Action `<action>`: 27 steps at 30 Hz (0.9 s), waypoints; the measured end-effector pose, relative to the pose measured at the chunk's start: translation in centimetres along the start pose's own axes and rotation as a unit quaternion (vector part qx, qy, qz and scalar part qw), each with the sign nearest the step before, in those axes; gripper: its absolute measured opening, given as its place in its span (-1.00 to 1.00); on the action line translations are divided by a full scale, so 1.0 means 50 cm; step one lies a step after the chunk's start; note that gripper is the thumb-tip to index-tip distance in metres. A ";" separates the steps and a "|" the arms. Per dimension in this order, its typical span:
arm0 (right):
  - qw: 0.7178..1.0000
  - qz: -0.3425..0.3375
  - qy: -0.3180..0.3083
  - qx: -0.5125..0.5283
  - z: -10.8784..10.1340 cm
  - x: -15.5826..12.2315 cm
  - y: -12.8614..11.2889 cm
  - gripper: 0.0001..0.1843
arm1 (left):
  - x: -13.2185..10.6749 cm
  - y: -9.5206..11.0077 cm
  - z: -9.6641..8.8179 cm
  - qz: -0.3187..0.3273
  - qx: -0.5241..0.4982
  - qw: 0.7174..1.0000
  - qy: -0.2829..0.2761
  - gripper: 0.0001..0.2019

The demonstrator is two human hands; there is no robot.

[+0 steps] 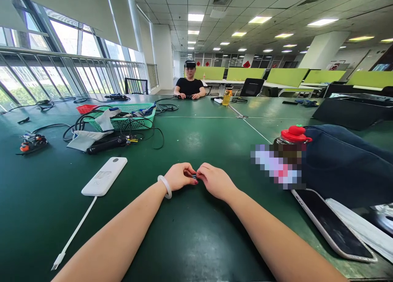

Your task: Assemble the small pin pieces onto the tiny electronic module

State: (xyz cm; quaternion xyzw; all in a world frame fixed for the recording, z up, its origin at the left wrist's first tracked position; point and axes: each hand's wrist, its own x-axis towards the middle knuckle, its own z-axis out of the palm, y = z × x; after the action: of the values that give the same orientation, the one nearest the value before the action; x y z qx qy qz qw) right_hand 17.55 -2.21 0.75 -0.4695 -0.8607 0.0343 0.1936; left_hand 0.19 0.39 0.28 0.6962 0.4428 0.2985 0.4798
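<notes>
My left hand [181,176] and my right hand [215,180] rest together on the green table [199,143], fingers curled. Between their fingertips they pinch a tiny dark object [194,177], too small to name. A white bangle [165,186] circles my left wrist. Both forearms reach in from the bottom edge.
A white power bank [105,176] with a cable lies to the left. A green basket [123,116] with cables, a black tube [106,145] and a grey mask sit behind. On the right are a red-capped bottle [291,141], a dark bag [344,163] and a phone [331,224]. A person [189,85] sits at the far side.
</notes>
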 end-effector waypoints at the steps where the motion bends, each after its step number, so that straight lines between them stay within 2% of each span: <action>1: 1.000 0.002 -0.001 -0.001 0.001 0.000 0.001 -0.83 | 0.000 -0.001 0.001 0.002 0.002 1.000 0.002 -0.74; 10: 0.998 0.021 0.010 0.053 0.002 0.003 0.003 -0.90 | 0.000 -0.003 0.000 0.013 -0.019 1.000 -0.008 -0.73; 15: 0.993 0.078 0.034 0.085 -0.014 0.004 0.023 -0.88 | 0.001 0.002 -0.004 0.001 -0.021 1.000 0.010 -0.75; 16: 0.992 0.087 0.020 0.084 -0.017 0.003 0.027 -0.89 | 0.002 0.002 -0.005 -0.002 -0.024 1.000 0.020 -0.75; 18: 0.991 0.081 -0.050 0.094 -0.020 -0.001 0.033 -0.95 | 0.005 0.001 -0.009 -0.010 -0.031 0.999 0.042 -0.75; 21: 0.982 0.052 -0.143 0.109 -0.017 -0.006 0.028 -0.89 | 0.009 -0.003 -0.014 -0.019 -0.044 0.997 0.062 -0.75; 24: 0.981 0.046 -0.163 0.095 -0.010 -0.009 0.014 -0.96 | 0.012 -0.009 -0.017 -0.017 -0.051 0.996 0.067 -0.73; 27: 0.986 0.044 -0.142 0.075 -0.008 -0.009 0.002 -0.93 | 0.013 -0.015 -0.017 -0.010 -0.043 0.996 0.072 -0.72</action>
State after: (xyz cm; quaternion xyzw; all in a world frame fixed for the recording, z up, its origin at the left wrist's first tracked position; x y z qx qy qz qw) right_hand 17.99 -2.55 0.94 -0.4816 -0.8529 0.1736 0.1026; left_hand -0.49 1.45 -0.12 0.6473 0.4696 0.3619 0.4790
